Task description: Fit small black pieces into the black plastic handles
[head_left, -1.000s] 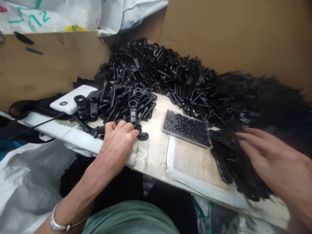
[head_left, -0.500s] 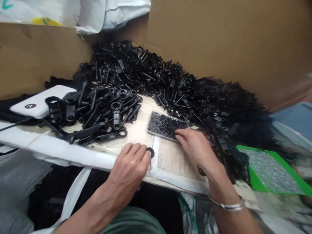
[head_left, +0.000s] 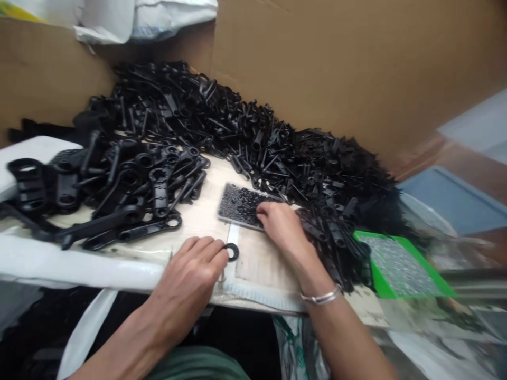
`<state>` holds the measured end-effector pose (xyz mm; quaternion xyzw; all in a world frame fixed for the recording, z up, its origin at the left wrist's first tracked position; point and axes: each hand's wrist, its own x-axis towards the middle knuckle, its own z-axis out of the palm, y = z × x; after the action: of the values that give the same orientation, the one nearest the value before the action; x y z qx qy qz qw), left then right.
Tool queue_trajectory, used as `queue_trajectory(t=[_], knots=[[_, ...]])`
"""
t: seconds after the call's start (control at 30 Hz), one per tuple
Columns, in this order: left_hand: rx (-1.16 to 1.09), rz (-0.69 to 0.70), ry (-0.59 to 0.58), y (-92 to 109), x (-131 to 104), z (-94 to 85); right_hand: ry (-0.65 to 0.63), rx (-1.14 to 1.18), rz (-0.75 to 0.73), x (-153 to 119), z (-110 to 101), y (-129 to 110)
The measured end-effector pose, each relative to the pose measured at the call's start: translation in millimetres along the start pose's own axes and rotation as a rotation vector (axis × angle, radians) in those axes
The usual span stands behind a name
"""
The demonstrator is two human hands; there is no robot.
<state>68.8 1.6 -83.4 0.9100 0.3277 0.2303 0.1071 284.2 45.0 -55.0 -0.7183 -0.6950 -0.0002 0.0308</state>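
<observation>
My left hand (head_left: pixel 198 266) is closed around a black part near the table's front edge; the part's ringed end (head_left: pixel 232 252) sticks out past the fingers. Over the right side of a clear shallow tray (head_left: pixel 237 205) of tiny black pieces, my right hand (head_left: pixel 279 221) has its fingertips pinched together. Whatever those fingertips hold, if anything, is too small to make out. A silver bangle circles the right wrist.
Black ringed parts (head_left: pixel 160 192) lie heaped at the left, beside a white device (head_left: pixel 35 148). A larger black pile (head_left: pixel 253 126) runs along the cardboard wall (head_left: pixel 336 58). A green tray (head_left: pixel 425 264) of small metal pieces stands at the right.
The view has swung to the right, so things sit further left in it. The ringed end in my left hand now faces the camera more. My right hand is still at the clear tray.
</observation>
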Motion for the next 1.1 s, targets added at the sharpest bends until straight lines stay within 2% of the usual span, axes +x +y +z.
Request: queue_trajectory(t=[0.07, 0.43, 0.57, 0.73, 0.87, 0.97, 1.1], knots=[[-0.036, -0.021, -0.053, 0.1, -1.1, -3.8, 0.017, 0.060, -0.004, -2.0, 0.1, 3.7], [-0.127, -0.150, -0.177, 2.8, -4.5, -8.8, 0.100, 0.325, -0.078, -8.5, 2.1, 11.1], [-0.116, -0.125, -0.147, -1.7, -1.5, -18.9, 0.126, 0.531, 0.006, -14.4, -3.5, 6.9], [0.034, -0.135, -0.101, -17.7, 29.1, -35.3, 0.126, 0.618, 0.068, -23.8, -7.5, 6.1], [0.212, -0.043, -0.155, -18.9, 65.9, -43.7, 0.171, 0.620, 0.036, -34.3, -2.1, 14.2], [0.294, -0.010, -0.207, -20.5, 86.3, -38.0, 0.206, 0.622, 0.063, -37.0, 10.6, 21.7], [0.344, 0.005, -0.235, -26.6, 99.6, -20.0, 0.180, 0.706, 0.084, -38.8, 28.1, 27.1]])
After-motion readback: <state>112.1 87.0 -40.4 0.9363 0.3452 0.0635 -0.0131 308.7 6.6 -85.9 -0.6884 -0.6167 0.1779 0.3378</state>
